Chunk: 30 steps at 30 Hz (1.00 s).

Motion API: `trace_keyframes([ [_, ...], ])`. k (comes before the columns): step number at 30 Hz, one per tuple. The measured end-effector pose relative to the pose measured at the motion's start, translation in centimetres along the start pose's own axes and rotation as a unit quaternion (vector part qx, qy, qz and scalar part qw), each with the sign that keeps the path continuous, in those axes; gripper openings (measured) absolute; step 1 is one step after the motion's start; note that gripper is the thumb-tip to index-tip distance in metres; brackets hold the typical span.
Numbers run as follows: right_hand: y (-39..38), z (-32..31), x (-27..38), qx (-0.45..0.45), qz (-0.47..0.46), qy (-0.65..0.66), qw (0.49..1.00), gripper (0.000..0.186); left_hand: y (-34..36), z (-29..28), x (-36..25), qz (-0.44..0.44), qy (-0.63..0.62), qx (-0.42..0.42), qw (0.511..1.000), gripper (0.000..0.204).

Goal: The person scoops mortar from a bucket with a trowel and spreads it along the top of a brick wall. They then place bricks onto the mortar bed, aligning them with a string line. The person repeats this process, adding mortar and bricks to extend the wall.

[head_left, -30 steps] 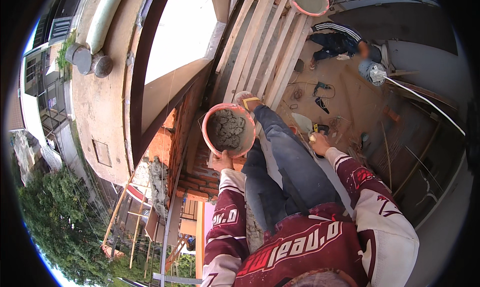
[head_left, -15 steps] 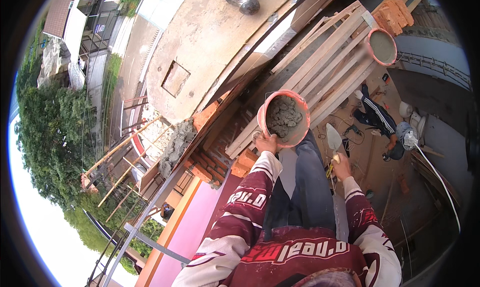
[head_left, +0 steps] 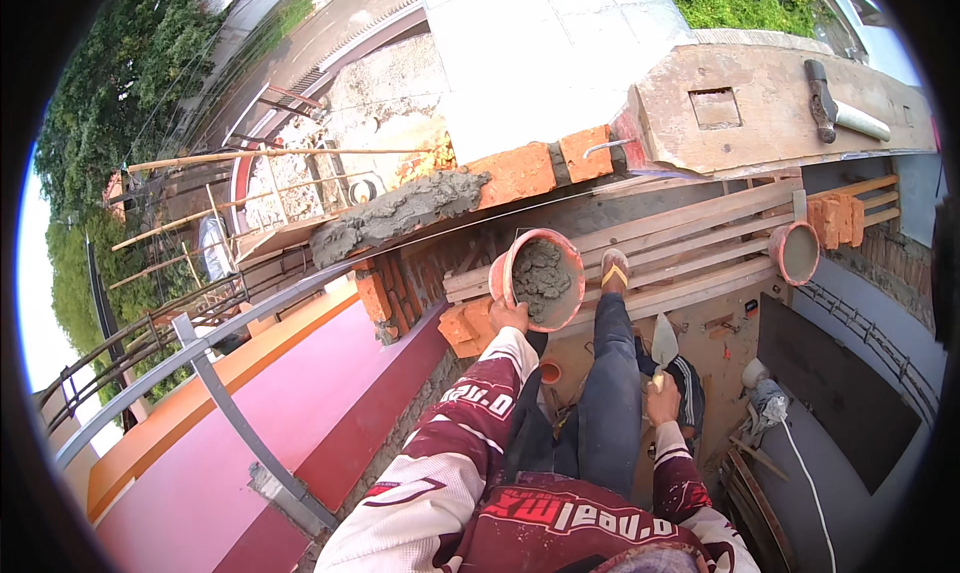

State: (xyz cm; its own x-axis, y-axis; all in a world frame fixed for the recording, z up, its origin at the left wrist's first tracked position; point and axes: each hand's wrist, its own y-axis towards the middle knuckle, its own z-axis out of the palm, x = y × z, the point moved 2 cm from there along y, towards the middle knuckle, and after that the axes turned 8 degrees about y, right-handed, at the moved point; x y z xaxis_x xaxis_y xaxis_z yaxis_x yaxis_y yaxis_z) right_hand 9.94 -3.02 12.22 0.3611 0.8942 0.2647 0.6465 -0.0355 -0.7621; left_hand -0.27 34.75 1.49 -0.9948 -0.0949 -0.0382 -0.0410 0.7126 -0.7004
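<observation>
left hand [head_left: 508, 316] clenched on rim of pan [head_left: 538, 281], full of mortar [head_left: 541, 276], held just below the brick wall [head_left: 520, 173]. right hand [head_left: 661, 398] gripping trowel [head_left: 664, 341]. likely risks: pan tipping from a one-sided grip, spilling mortar; footing slipping on planks [head_left: 690, 238].

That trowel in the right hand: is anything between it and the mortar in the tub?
Only the person's own raised leg lies between them. The trowel, in the right hand, sits right of it; the mortar tub, gripped by the left hand, sits left.
</observation>
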Motion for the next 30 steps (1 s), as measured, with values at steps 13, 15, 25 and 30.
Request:
trace_keyframes([
  [13,-6.0,15.7,38.2,0.248,-0.349,-0.042,0.903,0.055,5.0,-8.5,18.3,-0.092,-0.115,-0.123,0.981,0.041],
  [15,-7.7,17.7,40.8,0.256,-0.355,-0.055,0.897,0.051,4.8,-8.9,21.2,-0.113,-0.133,-0.145,0.974,0.034],
  [25,-14.5,9.7,42.5,0.452,-0.367,-0.122,0.804,0.054,2.1,-7.0,33.0,-0.276,-0.170,-0.107,0.940,0.035],
  [30,-13.3,3.7,48.3,0.304,-0.414,-0.074,0.855,0.039,-0.1,-5.4,35.0,-0.353,-0.277,-0.082,0.890,0.033],
])
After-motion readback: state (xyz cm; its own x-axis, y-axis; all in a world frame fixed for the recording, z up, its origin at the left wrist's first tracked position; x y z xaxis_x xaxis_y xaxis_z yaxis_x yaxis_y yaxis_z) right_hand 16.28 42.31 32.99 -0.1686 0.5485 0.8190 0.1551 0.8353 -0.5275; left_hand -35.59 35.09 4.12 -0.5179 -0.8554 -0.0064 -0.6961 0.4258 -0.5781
